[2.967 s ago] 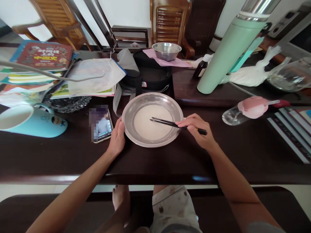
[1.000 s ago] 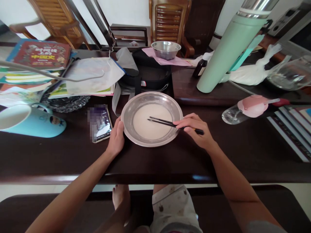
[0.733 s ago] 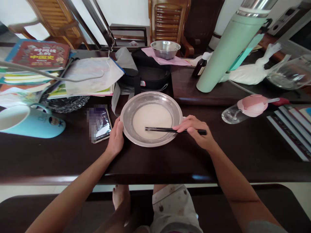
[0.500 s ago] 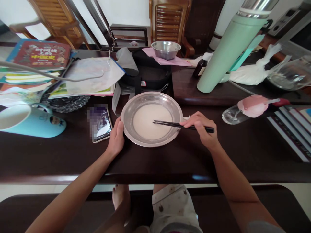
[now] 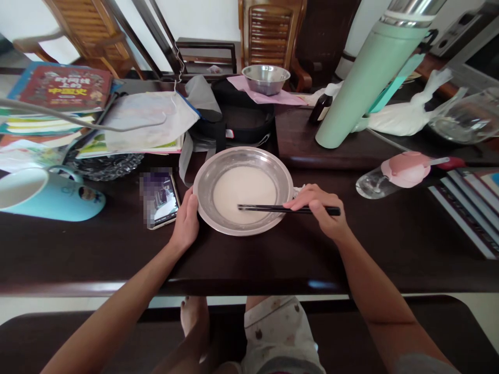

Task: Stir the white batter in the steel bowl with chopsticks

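Note:
A wide metal bowl (image 5: 205,208) stands on the dark table, holding a pale, milky liquid (image 5: 244,187). My left hand (image 5: 187,218) grips the bowl's left rim, thumb on the near side, the other fingers partly hidden behind the edge. Black chopsticks (image 5: 265,208) lie nearly level in my right hand (image 5: 322,208), whose fingers are closed round them at the bowl's right rim. Their tips reach into the liquid near the middle. Just left of my left hand lies a phone (image 5: 164,200) with its screen lit.
A light-blue mug (image 5: 58,195) and a glass dish (image 5: 105,165) stand left, with books (image 5: 64,88) behind. Behind the bowl are a black bag (image 5: 241,117) and a small metal bowl (image 5: 265,79). A green flask (image 5: 370,83) and a pink-lidded bottle (image 5: 405,169) are on the right.
The chopstick tips have moved a little left and toward me through the liquid, and my right hand has shifted slightly left with them. My left hand stays on the rim.

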Demonstrator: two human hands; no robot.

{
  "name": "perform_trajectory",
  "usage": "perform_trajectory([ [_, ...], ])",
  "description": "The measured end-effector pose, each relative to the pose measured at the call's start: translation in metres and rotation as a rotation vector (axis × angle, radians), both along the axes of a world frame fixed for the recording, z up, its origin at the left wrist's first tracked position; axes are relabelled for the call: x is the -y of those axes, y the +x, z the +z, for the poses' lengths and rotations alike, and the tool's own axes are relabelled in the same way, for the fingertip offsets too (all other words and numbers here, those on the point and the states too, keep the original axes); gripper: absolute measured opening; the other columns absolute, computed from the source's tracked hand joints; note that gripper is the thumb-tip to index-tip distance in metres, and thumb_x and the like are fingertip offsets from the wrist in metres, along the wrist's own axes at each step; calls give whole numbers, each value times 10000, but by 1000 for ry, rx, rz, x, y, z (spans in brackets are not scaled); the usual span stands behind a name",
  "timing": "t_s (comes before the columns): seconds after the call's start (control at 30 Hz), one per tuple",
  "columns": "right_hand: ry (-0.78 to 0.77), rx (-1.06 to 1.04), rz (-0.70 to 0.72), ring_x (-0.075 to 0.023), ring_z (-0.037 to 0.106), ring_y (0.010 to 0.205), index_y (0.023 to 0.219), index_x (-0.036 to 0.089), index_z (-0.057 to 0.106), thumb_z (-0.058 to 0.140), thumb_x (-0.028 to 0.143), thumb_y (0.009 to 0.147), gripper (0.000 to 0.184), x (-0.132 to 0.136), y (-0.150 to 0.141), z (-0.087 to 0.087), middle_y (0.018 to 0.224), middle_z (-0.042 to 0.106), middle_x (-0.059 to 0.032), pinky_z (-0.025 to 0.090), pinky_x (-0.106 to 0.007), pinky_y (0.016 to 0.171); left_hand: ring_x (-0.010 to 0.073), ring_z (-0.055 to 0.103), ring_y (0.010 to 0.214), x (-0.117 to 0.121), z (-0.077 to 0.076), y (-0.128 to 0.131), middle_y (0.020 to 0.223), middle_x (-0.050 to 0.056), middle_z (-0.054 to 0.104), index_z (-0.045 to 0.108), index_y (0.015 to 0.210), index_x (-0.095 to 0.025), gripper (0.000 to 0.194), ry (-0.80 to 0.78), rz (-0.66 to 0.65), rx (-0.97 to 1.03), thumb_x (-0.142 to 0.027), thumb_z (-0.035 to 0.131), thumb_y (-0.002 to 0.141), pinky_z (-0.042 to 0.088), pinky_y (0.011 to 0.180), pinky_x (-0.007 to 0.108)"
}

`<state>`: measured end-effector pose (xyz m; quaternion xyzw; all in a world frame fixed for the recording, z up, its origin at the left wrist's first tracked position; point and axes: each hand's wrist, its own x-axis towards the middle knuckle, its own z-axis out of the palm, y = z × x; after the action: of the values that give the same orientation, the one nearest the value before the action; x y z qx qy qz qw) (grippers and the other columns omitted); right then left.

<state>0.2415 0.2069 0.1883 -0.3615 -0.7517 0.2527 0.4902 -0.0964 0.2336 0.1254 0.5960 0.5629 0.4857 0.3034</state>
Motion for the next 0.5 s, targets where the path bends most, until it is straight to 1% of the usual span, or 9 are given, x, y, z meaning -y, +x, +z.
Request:
perform_trajectory([
  [0.07, -9, 70, 56, -234, 714, 866, 956, 303, 815, 501, 496, 1066, 385, -1, -2, 0, 981, 867, -21, 539, -451, 848, 326, 599, 1350, 0, 0, -1, 1362, 116, 703, 692, 1325, -224, 690, -7, 6, 0, -768, 436, 986, 438, 1221, 456],
  [0.13, 2, 120, 42, -235, 714, 915, 991, 309, 810, 541, 504, 1050, 337, -2, -3, -1, 1058, 865, -12, 539, -452, 869, 323, 598, 1354, 0, 0, -1, 1368, 115, 703, 693, 1309, -222, 681, -12, 6, -4, -764, 436, 987, 440, 1217, 443],
  [0.17, 12, 116, 13, -235, 713, 914, 988, 308, 809, 547, 488, 1051, 324, -2, -2, -2, 1061, 865, -11, 535, -452, 864, 322, 598, 1357, 0, 0, -1, 1376, 117, 702, 691, 1305, -217, 681, -11, 5, -8, -762, 431, 990, 440, 1215, 440],
  [0.23, 30, 55, -54, -233, 711, 873, 960, 305, 813, 525, 435, 1069, 334, -1, 0, -2, 1004, 867, -14, 520, -450, 832, 323, 596, 1364, 1, 0, 0, 1399, 124, 694, 682, 1313, -198, 694, -5, 0, -18, -756, 412, 1000, 438, 1215, 448],
  [0.3, 36, -27, -70, -231, 707, 808, 934, 306, 819, 481, 403, 1088, 384, 0, 2, -2, 918, 862, -18, 507, -450, 793, 319, 596, 1369, 1, 1, 1, 1413, 123, 689, 679, 1322, -196, 696, -1, -2, -27, -750, 400, 1007, 436, 1216, 451],
  [0.33, 28, -44, -51, -231, 707, 791, 934, 308, 823, 464, 403, 1093, 404, 0, 2, -1, 894, 859, -19, 507, -451, 784, 317, 599, 1368, 1, 1, 1, 1415, 121, 690, 680, 1323, -201, 696, 0, 0, -28, -752, 397, 1007, 436, 1216, 453],
  [0.4, 3, -10, 15, -233, 713, 807, 964, 310, 827, 467, 441, 1088, 402, 0, 1, 0, 910, 861, -22, 522, -451, 794, 317, 602, 1367, 1, 2, 1, 1413, 121, 692, 682, 1321, -206, 703, -3, 7, -26, -763, 399, 1000, 436, 1215, 457],
  [0.47, -9, 68, 57, -235, 719, 867, 1004, 309, 822, 504, 492, 1068, 373, -1, -1, 0, 990, 868, -20, 539, -447, 825, 323, 603, 1366, 1, 2, 2, 1416, 133, 690, 681, 1318, -188, 736, -8, 14, -27, -783, 394, 992, 438, 1211, 468],
  [0.5, -4, 100, 49, -235, 717, 891, 1015, 309, 819, 525, 505, 1058, 355, -1, -2, 0, 1031, 867, -18, 539, -446, 837, 328, 604, 1365, 1, 3, 2, 1415, 142, 689, 679, 1316, -175, 757, -9, 15, -30, -793, 391, 987, 440, 1208, 476],
])
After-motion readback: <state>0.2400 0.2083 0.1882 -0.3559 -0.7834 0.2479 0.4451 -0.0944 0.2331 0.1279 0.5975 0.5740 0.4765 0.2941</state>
